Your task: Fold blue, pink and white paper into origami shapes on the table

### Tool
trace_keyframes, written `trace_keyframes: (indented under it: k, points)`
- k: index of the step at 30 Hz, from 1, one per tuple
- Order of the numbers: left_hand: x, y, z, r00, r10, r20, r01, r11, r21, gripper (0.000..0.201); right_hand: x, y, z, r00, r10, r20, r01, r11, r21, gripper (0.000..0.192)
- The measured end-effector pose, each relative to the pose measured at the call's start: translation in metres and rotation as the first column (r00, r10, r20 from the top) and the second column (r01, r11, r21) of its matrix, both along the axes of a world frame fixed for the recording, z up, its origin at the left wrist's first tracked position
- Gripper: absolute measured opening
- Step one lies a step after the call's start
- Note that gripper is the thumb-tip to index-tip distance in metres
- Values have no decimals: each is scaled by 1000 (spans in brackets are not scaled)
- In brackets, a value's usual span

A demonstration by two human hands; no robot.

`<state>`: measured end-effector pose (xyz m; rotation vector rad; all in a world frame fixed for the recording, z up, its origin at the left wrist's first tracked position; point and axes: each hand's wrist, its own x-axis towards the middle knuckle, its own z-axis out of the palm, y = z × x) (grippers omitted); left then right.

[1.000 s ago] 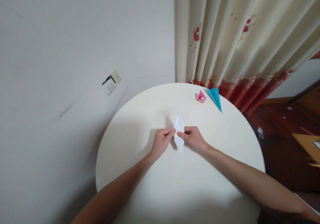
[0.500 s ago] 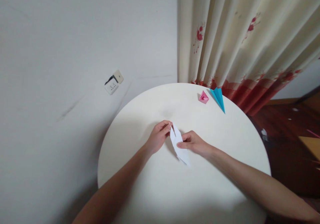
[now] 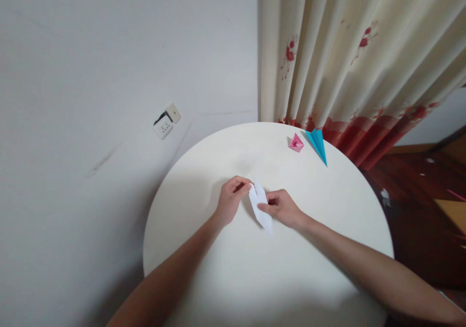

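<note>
The left hand (image 3: 230, 201) and the right hand (image 3: 282, 207) are meeting over the middle of the round white tabletop (image 3: 225, 278), and both are gripping a folded white paper piece (image 3: 259, 205). The paper piece is forming a long, narrow pointed shape, with one tip pointing toward 11 o'clock and the other toward 5 o'clock. The left fingers (image 3: 243, 183) are curling closed and pinching the upper tip of the paper piece at its 10 o'clock edge. The right fingers (image 3: 265, 208) are pinching its middle from the 3 o'clock side, with the thumb lying on top. Whether the lower tip is touching the tabletop cannot be determined. At 1 o'clock from the hands, near the far rim, a small pink folded paper figure (image 3: 296, 143) is lying just beside a blue folded paper dart (image 3: 318, 144). A cream curtain with red flowers (image 3: 345, 60) is hanging behind the rim. A wall socket (image 3: 166, 121) is showing at 10 o'clock.
</note>
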<state>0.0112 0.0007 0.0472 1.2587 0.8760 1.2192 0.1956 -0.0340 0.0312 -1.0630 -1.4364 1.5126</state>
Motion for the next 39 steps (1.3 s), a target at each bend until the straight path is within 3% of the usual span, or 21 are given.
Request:
trace_keyframes:
  k: [7,12,16,19,23,26,30,34,39]
  points:
    - [3,-1,-2,993,119,-8,-119,992,-47,26,-1,1,0,985,-41,167,22,993,114,27]
    - [5,-3,2,997,49,62,-42,993,-106,40,0,3,-5,995,-33,91,29,998,48,32]
    - [7,-6,0,991,-57,119,79,979,-190,48,0,8,-9,992,-124,-8,124,992,6,37]
    - [9,-9,-4,984,-171,-55,161,975,-156,37,2,12,-12,975,-208,-80,207,978,-18,39]
    - [11,-11,-8,969,-112,-222,92,991,-98,26,3,15,-12,969,-220,-110,222,975,6,40]
    - [12,-11,-7,972,-40,-232,23,997,-75,22,3,15,-5,958,-245,-147,259,962,85,32]
    - [13,-10,-5,975,18,-220,-31,998,-56,18,3,15,4,931,-298,-210,329,935,129,41]
    - [12,-10,-5,973,26,-227,-33,999,-26,18,5,16,4,940,-333,-74,341,922,183,26]
    - [11,-10,-3,955,31,-294,-16,998,53,20,6,17,-1,937,-348,-38,348,911,222,28]
